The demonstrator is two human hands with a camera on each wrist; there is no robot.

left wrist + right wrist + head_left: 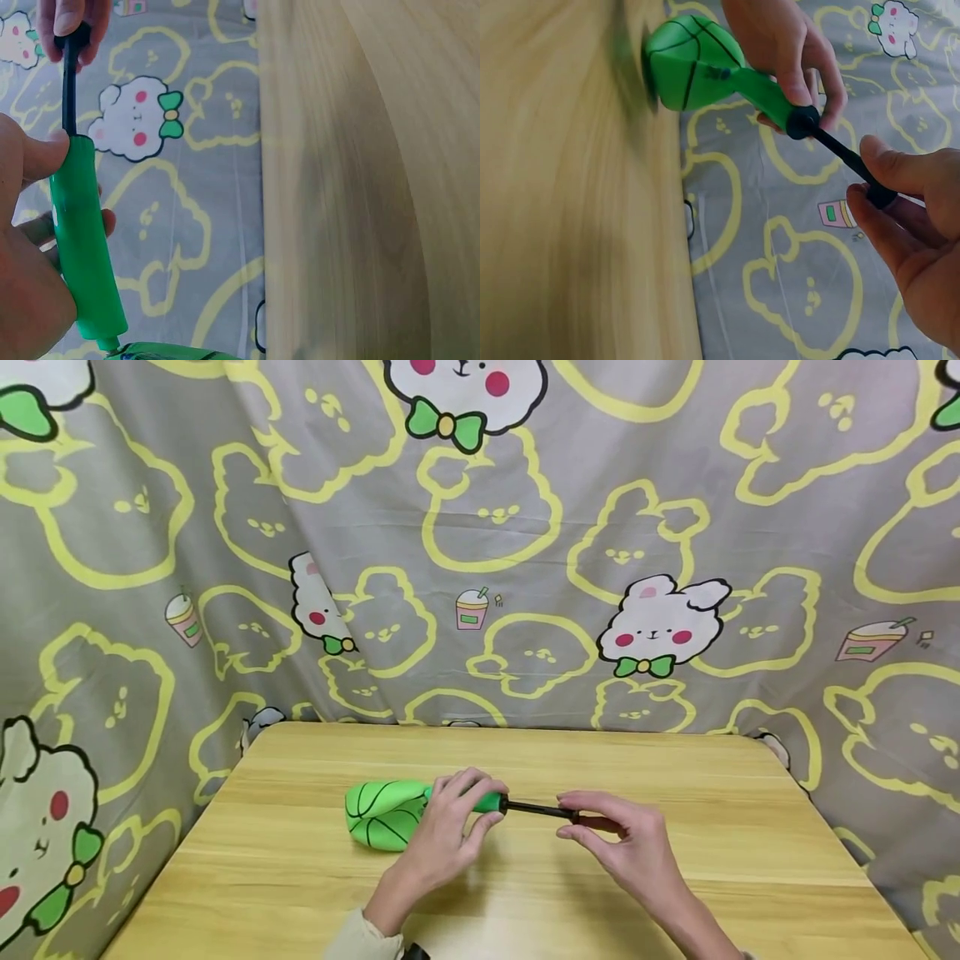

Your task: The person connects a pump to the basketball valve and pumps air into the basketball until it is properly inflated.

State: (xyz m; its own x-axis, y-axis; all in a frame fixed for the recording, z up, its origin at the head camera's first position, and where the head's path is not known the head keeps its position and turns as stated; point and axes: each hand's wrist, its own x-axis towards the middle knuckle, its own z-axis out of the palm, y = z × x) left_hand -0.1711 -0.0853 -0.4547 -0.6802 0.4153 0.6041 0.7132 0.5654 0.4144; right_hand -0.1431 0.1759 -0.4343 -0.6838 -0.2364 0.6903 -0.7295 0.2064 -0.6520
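Hands curled — left (453, 827) round green pump (81, 232), right (633, 837) pinching black handle (881, 196) — print (718, 73) on dented ball (382, 827) illegible.

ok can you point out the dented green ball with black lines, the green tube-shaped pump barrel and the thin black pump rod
Green ball (694, 64): right wrist view, middle of its visible side.
Pump barrel (82, 232): left wrist view, midway along its tube.
Pump rod (538, 810): head view, middle of its shaft.

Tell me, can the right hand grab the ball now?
Probably not easily: the right hand pinches the handle, and the left hand, holding the pump, sits between that hand and the ball.
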